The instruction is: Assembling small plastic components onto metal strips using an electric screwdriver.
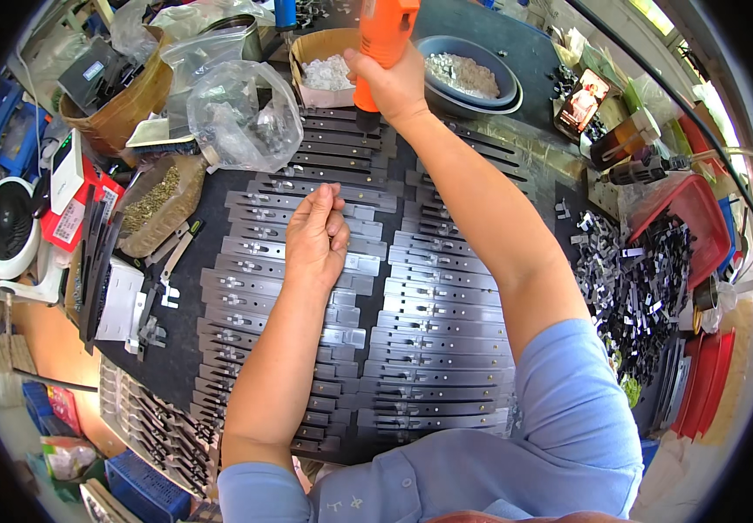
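My right hand [398,83] is wrapped round an orange power screwdriver [385,33] at the far side of the table. The black nose of the tool points down over the far end of the left column of flat metal strips [250,271]. Over the middle of that column hovers my left hand [315,235], its fingers curled in and the thumb pressed against them. Whatever lies in those fingers is too small to make out. A second column of grey strips [429,327] runs alongside under my right arm. Small clips and fasteners sit on many strips.
Left of the strips lie a tray of small brass-coloured parts [151,202], pliers [183,248] and a clear plastic bag [245,118]. Beyond them stand a cardboard box [299,57] and blue bowl [509,83] with small pale parts. Black metal clips [638,288] heap at right, beside a red bin [715,218].
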Available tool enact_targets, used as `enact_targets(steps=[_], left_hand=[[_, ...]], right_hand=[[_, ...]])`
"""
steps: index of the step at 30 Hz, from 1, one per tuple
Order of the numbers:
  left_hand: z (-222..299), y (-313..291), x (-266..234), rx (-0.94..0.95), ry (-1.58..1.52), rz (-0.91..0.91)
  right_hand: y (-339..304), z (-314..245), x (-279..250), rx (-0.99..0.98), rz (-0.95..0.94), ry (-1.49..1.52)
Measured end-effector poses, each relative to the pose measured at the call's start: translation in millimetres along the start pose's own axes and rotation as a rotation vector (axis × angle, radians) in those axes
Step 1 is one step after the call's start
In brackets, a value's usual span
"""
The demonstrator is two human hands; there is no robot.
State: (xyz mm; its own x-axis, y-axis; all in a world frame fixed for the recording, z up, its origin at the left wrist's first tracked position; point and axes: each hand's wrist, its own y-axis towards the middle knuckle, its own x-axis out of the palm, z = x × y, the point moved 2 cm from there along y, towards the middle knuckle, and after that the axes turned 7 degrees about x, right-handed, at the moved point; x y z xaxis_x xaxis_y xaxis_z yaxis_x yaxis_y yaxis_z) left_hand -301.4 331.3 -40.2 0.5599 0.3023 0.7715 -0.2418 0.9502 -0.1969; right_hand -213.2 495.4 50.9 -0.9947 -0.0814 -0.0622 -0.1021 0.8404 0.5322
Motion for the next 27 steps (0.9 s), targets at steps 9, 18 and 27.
enact_targets(steps=[9, 18, 27], left_hand=[[-1.4, 0.2, 2.2, -0.021, -0.011, -0.064], [-2.3, -0.1, 4.2, -0.108, -0.029, -0.116], [-1.8, -0.3, 4.3, -0.117, 0.001, -0.135]], right_hand=[[-37.8, -90.4, 1.5, 0.204, -0.24, 0.649], [-41.6, -93.5, -1.2, 0.189, -0.251, 0.669], [-43.0, -90.8, -5.1, 0.207, -0.261, 0.67]])
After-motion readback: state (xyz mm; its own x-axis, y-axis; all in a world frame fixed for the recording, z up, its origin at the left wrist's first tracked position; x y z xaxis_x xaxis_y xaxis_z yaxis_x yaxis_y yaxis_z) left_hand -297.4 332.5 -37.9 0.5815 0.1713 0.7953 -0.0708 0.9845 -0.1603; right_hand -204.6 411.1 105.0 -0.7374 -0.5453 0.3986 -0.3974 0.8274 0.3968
